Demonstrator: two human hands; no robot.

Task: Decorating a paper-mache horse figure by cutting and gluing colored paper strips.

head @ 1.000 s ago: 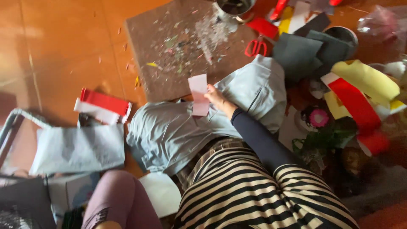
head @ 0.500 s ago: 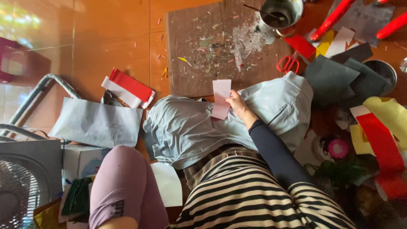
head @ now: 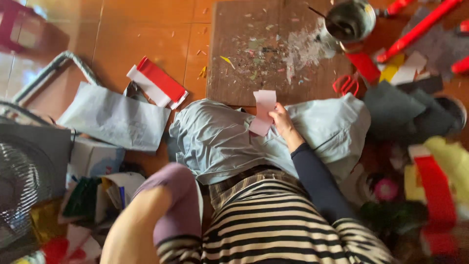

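shifted rightward since before: right hand (head: 283, 120) pinching pale pink paper strip (head: 263, 111) above grey cloth (head: 215, 142) (left hand unseen).

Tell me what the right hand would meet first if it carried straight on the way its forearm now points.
The right hand holds a pale pink paper strip over grey cloth and points up-left. Going on, it would probably first reach the brown board littered with scraps, though depth is unclear from this view.

pale pink paper strip (head: 264, 111), upright, pinched
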